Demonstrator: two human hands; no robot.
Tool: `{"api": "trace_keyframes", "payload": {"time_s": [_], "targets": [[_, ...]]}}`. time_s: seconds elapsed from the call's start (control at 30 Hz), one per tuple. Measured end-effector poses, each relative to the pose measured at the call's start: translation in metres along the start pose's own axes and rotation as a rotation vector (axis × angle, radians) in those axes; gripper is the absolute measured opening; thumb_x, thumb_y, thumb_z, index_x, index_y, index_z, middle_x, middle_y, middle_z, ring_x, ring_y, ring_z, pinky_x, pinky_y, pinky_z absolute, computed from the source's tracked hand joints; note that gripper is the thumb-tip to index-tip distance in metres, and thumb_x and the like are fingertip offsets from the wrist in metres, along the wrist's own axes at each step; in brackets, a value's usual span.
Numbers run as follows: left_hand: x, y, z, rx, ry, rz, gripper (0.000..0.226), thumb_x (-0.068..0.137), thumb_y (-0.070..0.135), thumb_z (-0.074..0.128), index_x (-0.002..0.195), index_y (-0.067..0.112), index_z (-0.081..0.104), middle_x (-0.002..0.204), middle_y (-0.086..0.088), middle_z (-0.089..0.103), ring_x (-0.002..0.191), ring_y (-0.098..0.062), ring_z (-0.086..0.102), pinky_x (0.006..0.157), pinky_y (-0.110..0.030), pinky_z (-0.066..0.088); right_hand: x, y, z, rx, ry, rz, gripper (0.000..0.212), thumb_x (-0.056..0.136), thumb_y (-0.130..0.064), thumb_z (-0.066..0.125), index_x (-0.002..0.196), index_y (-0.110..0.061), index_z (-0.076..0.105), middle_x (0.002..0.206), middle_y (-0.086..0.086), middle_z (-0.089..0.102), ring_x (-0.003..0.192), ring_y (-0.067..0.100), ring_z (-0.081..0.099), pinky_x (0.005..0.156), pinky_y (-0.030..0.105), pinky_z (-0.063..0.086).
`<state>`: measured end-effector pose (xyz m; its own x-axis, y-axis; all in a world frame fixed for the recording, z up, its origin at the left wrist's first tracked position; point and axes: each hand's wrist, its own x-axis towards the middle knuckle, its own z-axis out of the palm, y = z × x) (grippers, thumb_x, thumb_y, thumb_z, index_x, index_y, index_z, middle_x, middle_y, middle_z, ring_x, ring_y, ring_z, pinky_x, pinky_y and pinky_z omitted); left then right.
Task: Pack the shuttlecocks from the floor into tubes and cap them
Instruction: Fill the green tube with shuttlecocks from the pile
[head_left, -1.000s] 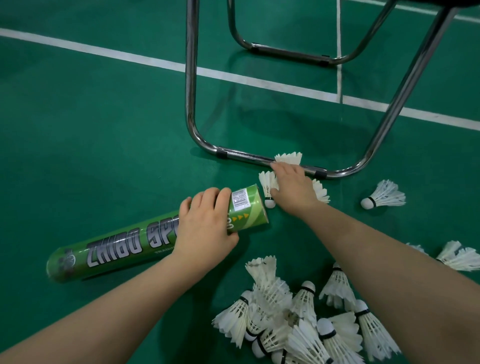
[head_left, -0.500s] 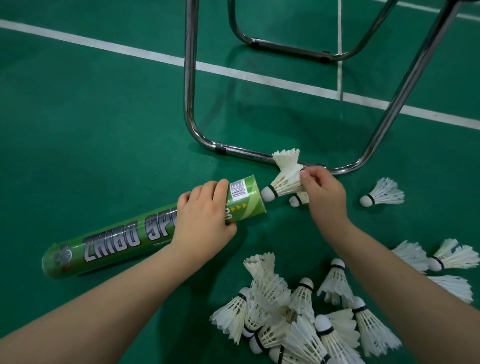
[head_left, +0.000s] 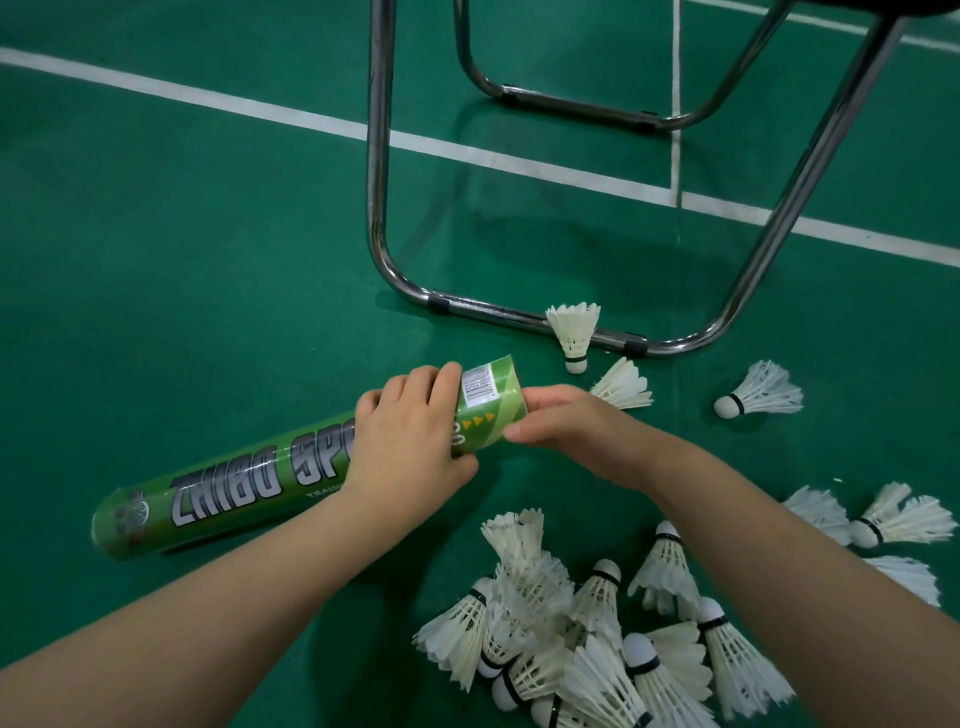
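The tube (head_left: 249, 480) lies on the floor (head_left: 182, 260), left of centre, open end to the right. A chair frame (head_left: 379, 208) stands behind it. One shuttlecock (head_left: 574, 332) stands against the frame's floor bar. The pile (head_left: 587, 634) lies in front of the tube, to its right. Single shuttlecocks (head_left: 761, 389) lie farther right.

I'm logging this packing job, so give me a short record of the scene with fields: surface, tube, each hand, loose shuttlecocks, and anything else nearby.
surface: green court floor with white lines
tube: green tube lying on its side, open end to the right
left hand: left hand gripping the tube near its open end
right hand: right hand at the tube's mouth; contents hidden
loose shuttlecocks: pile near the forearms, a few scattered
nearby: metal chair frame
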<state>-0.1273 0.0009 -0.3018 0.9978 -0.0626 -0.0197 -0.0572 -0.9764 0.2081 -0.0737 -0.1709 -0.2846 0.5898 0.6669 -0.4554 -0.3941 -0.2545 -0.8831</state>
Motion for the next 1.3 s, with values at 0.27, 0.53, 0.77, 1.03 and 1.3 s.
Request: {"api": "trace_keyframes", "payload": {"time_s": [0.27,0.53,0.77,1.03,1.3], "targets": [[0.002,-0.003,0.011,0.007,0.061,0.008,0.075,0.058,0.031,0.077,0.124,0.011,0.048,0.111,-0.007,0.059,0.099,-0.03,0.057,0.084,-0.044,0.043,0.037,-0.01,-0.01,0.015,0.026,0.133,0.032,0.079,-0.043,0.064,0.085,-0.011,0.062,0.088,0.009,0.064,0.085,0.024,0.06,0.092,0.04,0.045],[0.016,-0.005,0.002,-0.059,0.013,-0.043,0.073,0.073,0.037,0.065,0.136,0.019,0.031,0.127,-0.001,0.046,0.116,-0.023,0.043,0.096,-0.039,0.031,0.066,0.019,-0.084,-1.17,0.898,0.167,0.037,0.086,-0.024,0.054,0.123,-0.02,0.051,0.129,0.002,0.051,0.122,0.028,0.04,0.099,0.044,0.03],[0.014,-0.004,0.002,-0.06,0.005,-0.037,0.074,0.073,0.038,0.064,0.136,0.02,0.03,0.127,0.0,0.045,0.116,-0.022,0.042,0.097,-0.038,0.03,0.067,0.03,-0.073,-1.18,0.999,0.098,0.023,0.094,-0.026,0.047,0.102,-0.015,0.065,0.107,0.005,0.065,0.125,0.026,0.038,0.112,0.047,0.011],[0.01,-0.004,-0.002,-0.066,0.017,-0.039,0.075,0.073,0.038,0.065,0.137,0.02,0.03,0.127,0.0,0.045,0.117,-0.021,0.042,0.098,-0.038,0.03,0.012,0.02,-0.033,-0.681,1.204,-0.299,0.034,0.093,-0.031,0.041,0.076,-0.01,0.062,0.06,-0.006,0.047,0.068,0.02,0.05,0.088,0.045,0.039],[0.002,0.012,-0.003,-0.065,-0.027,-0.028,0.077,0.074,0.041,0.065,0.138,0.021,0.027,0.13,0.001,0.043,0.119,-0.02,0.041,0.099,-0.038,0.03,-0.017,0.006,0.024,-0.352,0.974,-0.205,0.033,0.098,-0.024,0.043,0.078,-0.007,0.063,0.066,-0.003,0.057,0.06,0.005,0.045,0.058,0.02,0.035]]}}
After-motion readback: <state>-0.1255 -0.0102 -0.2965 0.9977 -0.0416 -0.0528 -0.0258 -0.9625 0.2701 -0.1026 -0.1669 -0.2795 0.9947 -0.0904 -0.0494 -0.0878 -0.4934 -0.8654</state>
